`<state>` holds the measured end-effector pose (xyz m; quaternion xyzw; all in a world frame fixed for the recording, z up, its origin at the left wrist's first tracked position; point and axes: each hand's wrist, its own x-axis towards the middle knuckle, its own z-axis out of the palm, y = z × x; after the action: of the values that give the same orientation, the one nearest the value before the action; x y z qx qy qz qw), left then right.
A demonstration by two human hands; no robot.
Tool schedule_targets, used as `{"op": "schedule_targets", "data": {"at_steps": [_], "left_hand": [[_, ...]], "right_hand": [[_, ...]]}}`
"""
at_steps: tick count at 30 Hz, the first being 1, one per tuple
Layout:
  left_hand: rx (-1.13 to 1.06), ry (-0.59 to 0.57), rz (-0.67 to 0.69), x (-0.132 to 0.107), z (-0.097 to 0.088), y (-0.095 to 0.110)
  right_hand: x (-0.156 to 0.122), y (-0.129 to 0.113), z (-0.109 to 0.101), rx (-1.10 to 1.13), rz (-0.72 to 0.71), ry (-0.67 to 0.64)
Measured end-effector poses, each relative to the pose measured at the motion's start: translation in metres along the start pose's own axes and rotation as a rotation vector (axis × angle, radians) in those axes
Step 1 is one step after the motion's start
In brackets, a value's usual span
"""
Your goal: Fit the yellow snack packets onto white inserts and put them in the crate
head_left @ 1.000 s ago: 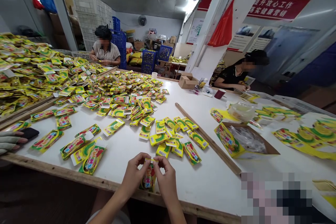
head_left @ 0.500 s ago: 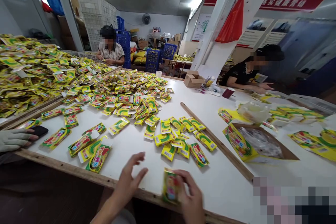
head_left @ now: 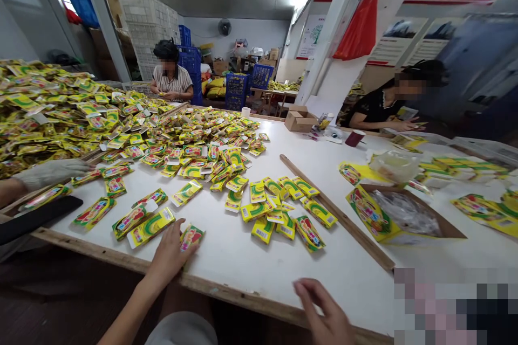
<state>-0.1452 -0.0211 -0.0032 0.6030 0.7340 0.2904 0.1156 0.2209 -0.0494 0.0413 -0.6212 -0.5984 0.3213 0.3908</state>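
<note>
Left hand (head_left: 170,253), lower left of centre: had been brought leftward; a yellow packet (head_left: 191,238) was gripped between thumb and curled fingers.
Right hand (head_left: 324,310), lower right of centre: fingers were half curled, nothing held; its earlier packet had been released, so handling was judged passed to another.
Brown box (head_left: 297,123), upper centre: flaps were raised; contents could not be told.
Printed carton (head_left: 370,213), right: was left open, filled with clear plastic (head_left: 404,213).
</note>
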Motion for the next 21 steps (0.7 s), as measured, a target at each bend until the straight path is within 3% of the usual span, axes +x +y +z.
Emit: {"op": "schedule_targets", "data": {"at_steps": [4,8,10,13,21], "left_hand": [[-0.191,-0.111,-0.026,0.004,0.012,0.032],[-0.672,-0.124,-0.026,-0.009,0.025,0.070],[-0.911,-0.151,0.024,-0.019,0.032,0.086],[-1.057,-0.235,0.058,-0.028,0.040,0.100],[-0.971,-0.368,0.072,-0.023,0.044,0.092]], "right_hand": [[0.010,-0.033,0.074,0.197,-0.064,-0.134],[0.020,-0.040,0.112,0.392,-0.074,-0.110],[0.024,-0.039,0.119,0.483,-0.106,-0.095],[0.027,-0.034,0.119,0.522,-0.150,-0.085],[0.032,-0.023,0.105,0.331,-0.203,-0.169]]}}
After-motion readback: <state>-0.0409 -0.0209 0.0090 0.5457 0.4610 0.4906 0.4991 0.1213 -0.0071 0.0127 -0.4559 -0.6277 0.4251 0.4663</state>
